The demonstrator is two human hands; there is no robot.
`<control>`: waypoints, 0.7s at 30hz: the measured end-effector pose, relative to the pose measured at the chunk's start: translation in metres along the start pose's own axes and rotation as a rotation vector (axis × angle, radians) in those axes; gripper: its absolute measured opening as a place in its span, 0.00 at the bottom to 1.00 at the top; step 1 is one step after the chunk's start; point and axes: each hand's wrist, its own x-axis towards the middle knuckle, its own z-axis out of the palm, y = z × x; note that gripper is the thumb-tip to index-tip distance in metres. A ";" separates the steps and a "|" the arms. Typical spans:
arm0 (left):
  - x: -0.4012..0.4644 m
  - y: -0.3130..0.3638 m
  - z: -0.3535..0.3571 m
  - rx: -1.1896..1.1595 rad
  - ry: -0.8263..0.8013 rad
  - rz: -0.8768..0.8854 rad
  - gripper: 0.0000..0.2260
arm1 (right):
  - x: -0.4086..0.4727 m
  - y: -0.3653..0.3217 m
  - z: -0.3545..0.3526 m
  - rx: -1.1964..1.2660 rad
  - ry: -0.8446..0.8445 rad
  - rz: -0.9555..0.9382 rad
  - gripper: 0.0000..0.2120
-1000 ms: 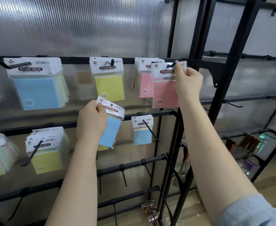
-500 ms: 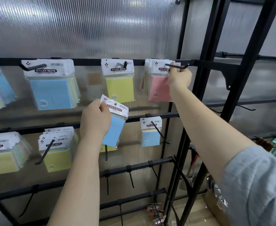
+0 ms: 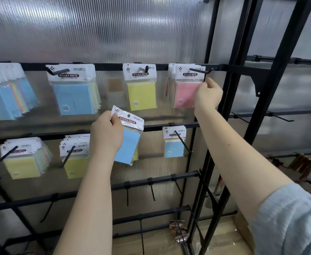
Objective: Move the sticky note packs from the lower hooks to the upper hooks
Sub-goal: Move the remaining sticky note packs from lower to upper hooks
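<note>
Two hands are busy at the rack. Nearest, the left hand (image 3: 106, 133) grips a blue pack (image 3: 128, 138) by its card header, off any hook, held just below the top rail (image 3: 105, 66). Farther off, the right hand (image 3: 207, 94) pinches the right edge of a pink pack (image 3: 187, 92) that seems already threaded on the rightmost upper hook (image 3: 199, 70). My guess: pink is nearly hung; next, release it and lift blue onto an upper hook. More packs hang on the rail beneath.

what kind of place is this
Likely a stationery shop display or a mock-up of one: black hook rails on a rack, packaged sticky note packs hung in rows, more hanging goods on the next rack.
</note>
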 end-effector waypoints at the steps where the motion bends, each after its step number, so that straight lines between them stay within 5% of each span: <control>1: -0.005 0.000 -0.003 0.003 0.006 -0.004 0.17 | -0.004 0.001 -0.004 0.004 -0.011 0.003 0.18; 21: -0.086 -0.024 -0.094 0.001 0.204 -0.155 0.15 | -0.135 0.076 -0.041 -0.237 -0.374 0.028 0.14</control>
